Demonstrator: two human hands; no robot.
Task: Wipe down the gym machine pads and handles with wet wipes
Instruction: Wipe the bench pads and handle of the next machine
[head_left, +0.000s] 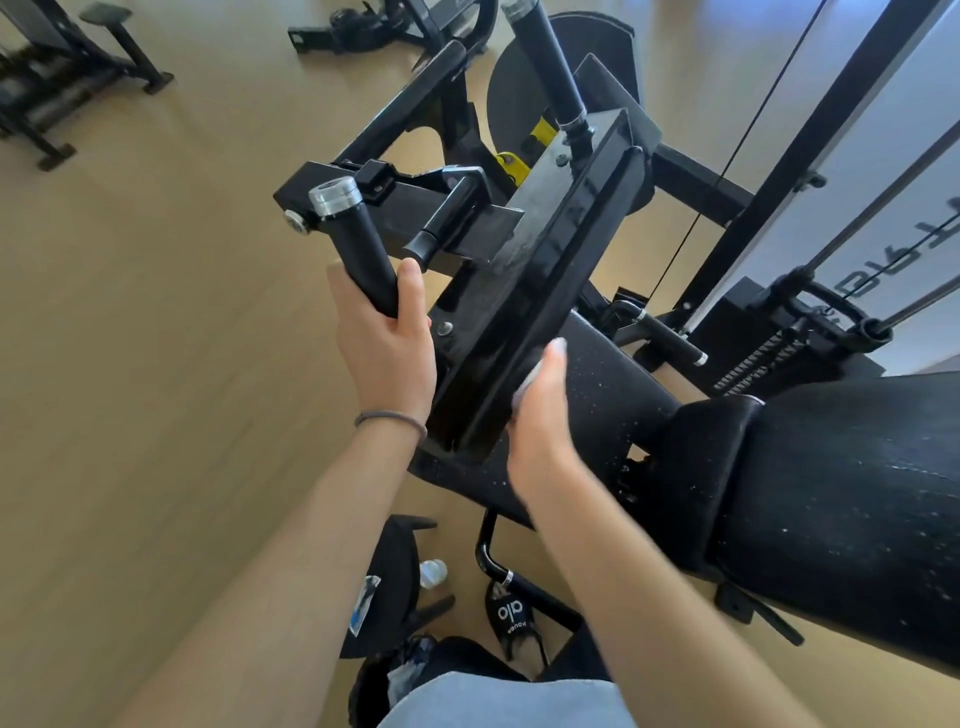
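Observation:
My left hand grips the black handle of the gym machine, below its silver end cap. My right hand holds a white wet wipe against the edge of the long black pad mounted on the machine's arm. Only a small part of the wipe shows past my fingers. The black seat pad lies beneath, speckled with small white flecks, and a large black back pad fills the right side. A second black handle rises at the top.
The weight stack with cables stands at the right. On the floor near my feet are a black bag, a water bottle and a black slipper. Other gym equipment stands at the far left on the wooden floor.

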